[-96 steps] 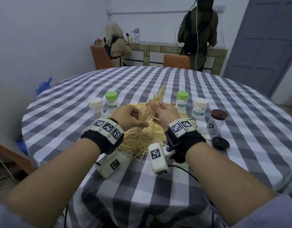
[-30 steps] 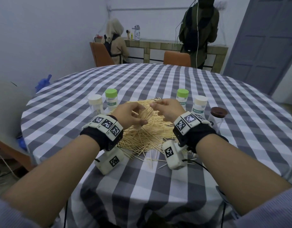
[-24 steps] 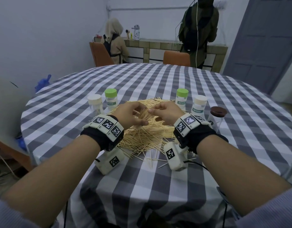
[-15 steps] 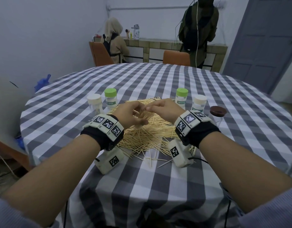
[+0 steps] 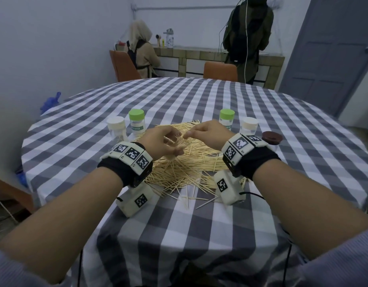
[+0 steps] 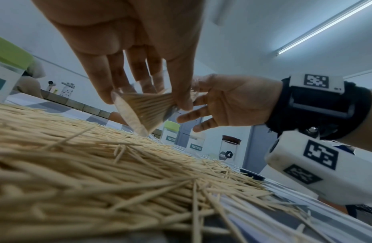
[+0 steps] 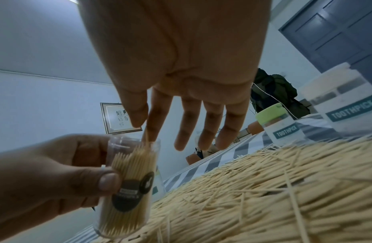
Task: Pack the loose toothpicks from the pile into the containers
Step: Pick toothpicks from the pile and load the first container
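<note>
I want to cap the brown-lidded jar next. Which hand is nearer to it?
Right. The right hand is above the toothpick pile, its wrist just beside the brown-lidded jar. The left hand grips a clear container across the pile, farther away.

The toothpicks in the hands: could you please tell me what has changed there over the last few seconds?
The tall bunch the right hand held upright is gone from view; it now feeds a few toothpicks into the jar gripped by the left hand. Pile and capped containers stayed put.
</note>
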